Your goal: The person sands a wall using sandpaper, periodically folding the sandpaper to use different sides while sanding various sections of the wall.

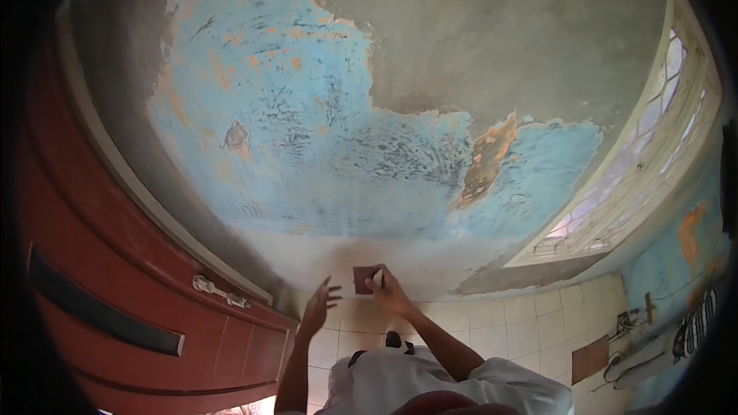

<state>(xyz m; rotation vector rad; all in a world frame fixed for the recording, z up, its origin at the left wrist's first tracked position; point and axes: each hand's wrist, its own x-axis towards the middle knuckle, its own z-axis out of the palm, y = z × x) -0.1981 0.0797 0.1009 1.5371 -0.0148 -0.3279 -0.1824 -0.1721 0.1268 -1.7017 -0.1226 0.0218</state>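
My right hand is closed round a small dark reddish-brown block or pad, with a pale piece at its edge by my fingers. The pad is at the lower, whitish part of the wall; whether it touches the surface is unclear. To its left my left hand is raised with its fingers apart and nothing in it. Above both hands the wall shows worn blue paint with dark scuffs and orange spots, bordered by grey plaster.
On the left stands a red door with a metal handle. A window with a grille is at the right. Pale tiles lie below the wall. Cables and a striped cloth are at the lower right.
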